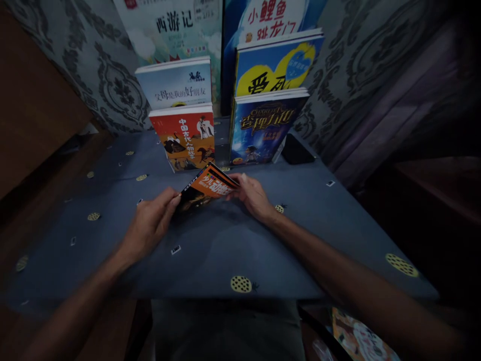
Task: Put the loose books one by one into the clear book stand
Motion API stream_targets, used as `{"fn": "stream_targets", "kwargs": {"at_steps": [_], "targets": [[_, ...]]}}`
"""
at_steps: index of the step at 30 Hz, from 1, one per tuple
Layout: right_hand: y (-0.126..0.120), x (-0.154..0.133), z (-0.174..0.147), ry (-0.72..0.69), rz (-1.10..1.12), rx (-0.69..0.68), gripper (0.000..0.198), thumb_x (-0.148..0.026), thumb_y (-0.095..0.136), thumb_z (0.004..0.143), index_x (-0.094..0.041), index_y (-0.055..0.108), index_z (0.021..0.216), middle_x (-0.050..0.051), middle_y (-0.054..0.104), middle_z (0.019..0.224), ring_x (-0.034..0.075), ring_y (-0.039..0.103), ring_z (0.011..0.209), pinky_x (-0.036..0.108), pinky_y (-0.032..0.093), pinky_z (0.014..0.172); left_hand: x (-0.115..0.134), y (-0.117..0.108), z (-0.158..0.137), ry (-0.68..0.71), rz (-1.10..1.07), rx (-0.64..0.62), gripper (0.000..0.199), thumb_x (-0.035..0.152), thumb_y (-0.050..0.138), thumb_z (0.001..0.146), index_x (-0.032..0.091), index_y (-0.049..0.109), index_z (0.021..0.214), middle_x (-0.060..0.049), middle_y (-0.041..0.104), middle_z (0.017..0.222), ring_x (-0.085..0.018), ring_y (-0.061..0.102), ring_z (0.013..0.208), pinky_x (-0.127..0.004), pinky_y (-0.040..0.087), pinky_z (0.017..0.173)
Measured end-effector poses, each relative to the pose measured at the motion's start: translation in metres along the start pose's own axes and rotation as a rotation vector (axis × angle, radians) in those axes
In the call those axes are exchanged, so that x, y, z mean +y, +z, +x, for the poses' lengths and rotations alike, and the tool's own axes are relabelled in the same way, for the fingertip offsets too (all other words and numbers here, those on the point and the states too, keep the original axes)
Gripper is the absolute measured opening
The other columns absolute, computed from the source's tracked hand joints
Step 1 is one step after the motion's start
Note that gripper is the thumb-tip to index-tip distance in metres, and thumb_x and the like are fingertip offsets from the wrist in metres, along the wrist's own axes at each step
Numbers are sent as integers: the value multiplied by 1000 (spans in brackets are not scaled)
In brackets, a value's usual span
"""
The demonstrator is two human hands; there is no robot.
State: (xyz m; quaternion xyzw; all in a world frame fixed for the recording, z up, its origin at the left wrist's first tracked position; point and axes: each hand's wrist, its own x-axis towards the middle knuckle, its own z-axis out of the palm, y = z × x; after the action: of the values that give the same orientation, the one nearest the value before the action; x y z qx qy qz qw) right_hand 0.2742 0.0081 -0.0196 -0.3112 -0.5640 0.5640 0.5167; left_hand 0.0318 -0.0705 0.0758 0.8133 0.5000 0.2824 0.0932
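Observation:
A thin book with an orange and black cover (pixel 206 189) is held tilted above the table, in front of the standing books. My left hand (pixel 152 220) pinches its left edge near the spine. At its right edge, the fingers of my right hand (pixel 253 195) are closed on the book. Just behind it stands a red and orange book (pixel 184 133) on the left. To the right of that stands a dark blue book (pixel 266 128) with gold lettering.
Behind are a pale blue book (pixel 180 82), a blue and yellow book (pixel 278 62) and two larger books against the patterned wall. A black phone-like object (pixel 298 149) lies at the right. The table (pixel 300 260) has a pineapple-print cloth. Below its right edge is a colourful book (pixel 361 336).

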Motion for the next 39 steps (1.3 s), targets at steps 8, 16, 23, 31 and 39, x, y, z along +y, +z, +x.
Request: {"fn": "stream_targets", "kwargs": {"at_steps": [8,16,23,31,39], "targets": [[11,-9,-4,95,302,-2,46,-50,87,69,-25,71,104,2,72,101,16,66,85,30,58,74,14,-13,23,-134,-251,154,33,41,47,97,20,55,73,4,45,59,-11,42,55,-23,34,53],[10,-14,-5,174,303,-54,33,-47,86,71,-20,73,85,-3,62,71,8,52,56,21,46,48,-12,26,28,-521,-955,288,45,61,74,73,20,55,71,4,55,61,-14,53,60,-22,41,54],[5,-3,-2,300,160,-46,43,-53,88,64,-17,69,78,-5,59,62,6,48,48,19,40,42,-47,55,16,-716,-951,97,53,66,76,58,21,53,70,4,58,58,-13,56,52,-24,45,52],[1,6,-1,320,-62,-96,41,-53,80,72,-15,66,81,-5,61,64,6,50,47,19,40,41,-66,42,4,-354,61,-195,36,45,42,95,22,52,70,-1,57,59,-17,55,57,-26,39,54],[0,0,-4,371,-115,-129,37,-49,80,75,-15,64,81,-4,63,62,7,54,44,18,46,40,-60,60,6,-1,308,-110,30,30,46,99,17,58,124,-14,61,131,-29,56,123,-45,48,104]]}}
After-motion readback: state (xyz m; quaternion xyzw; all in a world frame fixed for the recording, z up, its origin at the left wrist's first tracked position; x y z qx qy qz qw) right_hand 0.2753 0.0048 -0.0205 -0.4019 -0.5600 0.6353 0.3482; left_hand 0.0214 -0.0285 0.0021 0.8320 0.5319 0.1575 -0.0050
